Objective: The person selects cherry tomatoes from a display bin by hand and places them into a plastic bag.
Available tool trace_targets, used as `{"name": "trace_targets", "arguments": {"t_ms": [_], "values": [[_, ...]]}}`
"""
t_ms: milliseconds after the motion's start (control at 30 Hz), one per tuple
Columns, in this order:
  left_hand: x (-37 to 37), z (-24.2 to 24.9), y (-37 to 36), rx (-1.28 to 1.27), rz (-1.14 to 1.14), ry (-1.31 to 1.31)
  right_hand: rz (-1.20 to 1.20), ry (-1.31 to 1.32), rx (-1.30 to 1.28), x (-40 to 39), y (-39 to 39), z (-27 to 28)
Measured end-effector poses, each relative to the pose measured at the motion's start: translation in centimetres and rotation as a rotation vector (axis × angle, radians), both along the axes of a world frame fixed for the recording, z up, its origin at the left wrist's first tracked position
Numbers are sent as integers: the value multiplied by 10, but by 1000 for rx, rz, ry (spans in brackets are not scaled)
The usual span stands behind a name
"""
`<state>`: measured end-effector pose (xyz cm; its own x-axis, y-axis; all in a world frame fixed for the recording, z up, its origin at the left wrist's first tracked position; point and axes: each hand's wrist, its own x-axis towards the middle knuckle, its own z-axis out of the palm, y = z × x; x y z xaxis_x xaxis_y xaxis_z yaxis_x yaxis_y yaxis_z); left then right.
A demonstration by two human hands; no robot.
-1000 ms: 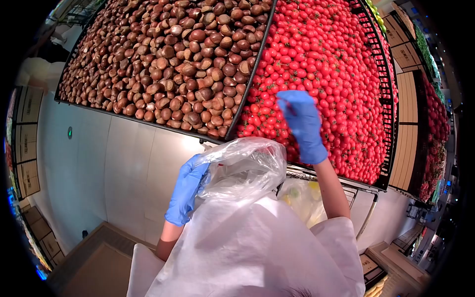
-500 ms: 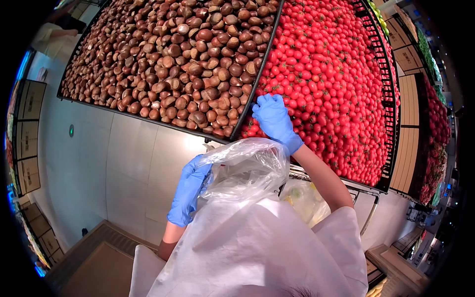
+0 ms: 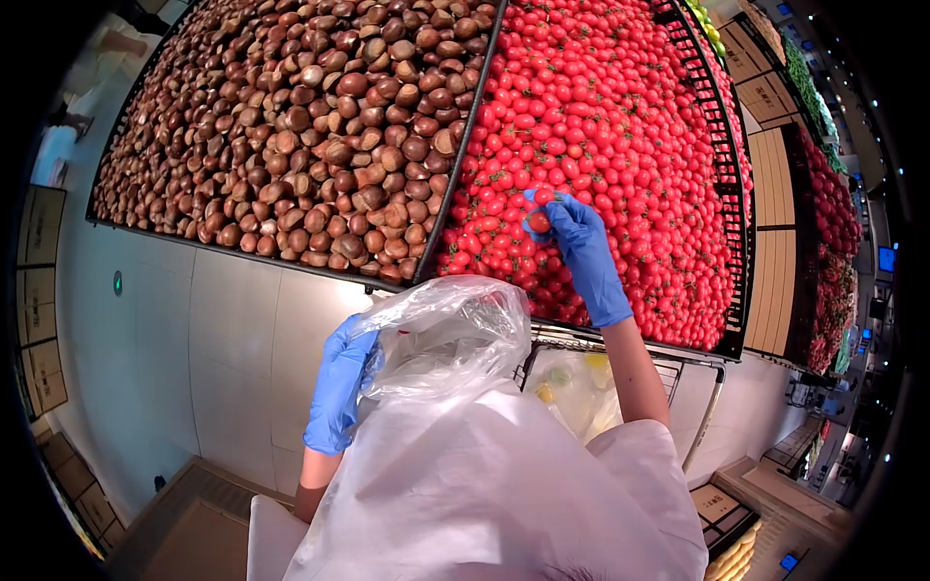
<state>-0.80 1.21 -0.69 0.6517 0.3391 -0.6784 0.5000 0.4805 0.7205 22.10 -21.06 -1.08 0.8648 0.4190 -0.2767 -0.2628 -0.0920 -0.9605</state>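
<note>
A red tomato sits pinched in the closed fingers of your right hand, above the bed of red tomatoes and at one o'clock from your clear plastic bag. Your left hand, at the bag's eight o'clock, is clamped on its side, some fingers hidden in the crumpled film; folds and glare blur the contents, with only touches of red showing. Your palm is turned out of sight, so whether it hides more fruit cannot be told. The bag's mouth gapes just below the tomato bin's near corner. A black divider runs toward twelve o'clock, parting tomatoes from chestnuts at eleven; a slatted black rail bounds the bin at two. Between bag and right hand is a narrow gap over the bin's front edge. Pale floor spreads at nine o'clock, and a cart stands at four, partly cut off by your sleeve.
</note>
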Motion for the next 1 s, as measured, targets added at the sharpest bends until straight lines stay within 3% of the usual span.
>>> {"name": "trace_targets", "arguments": {"t_ms": [67,233,267,300,367,467,500,533,567,633,733,867,1000], "values": [[2,1,-1,2,-2,-14,-34,-50,2,9,-17,1],[5,6,3,-3,-89,-16,-282,-435,-366,45,-70,7],[5,3,3,-25,-73,-6,-349,-599,-417,51,-78,6],[4,2,3,-47,-57,5,-292,-936,-815,60,-90,11],[4,2,0,-35,-34,24,-385,-1238,-976,57,-82,23],[4,3,-1,-33,-53,17,-262,-1314,-714,34,-42,23],[5,4,-2,-39,-94,-10,-130,-1215,-770,24,-24,22],[4,4,-3,-38,-97,-7,-44,-1046,-483,13,-12,0],[4,4,-6,-35,-111,0,66,-799,-379,5,-5,-32],[2,2,-7,-29,-125,7,405,-640,-718,-15,33,-26],[-5,0,-3,-23,-238,-24,666,-938,-920,-20,70,-49],[-9,2,-4,-40,-198,-18,662,-1130,-1050,-24,90,-64],[-14,4,-1,-48,-121,0,652,-1019,-899,-18,73,-53]]}}
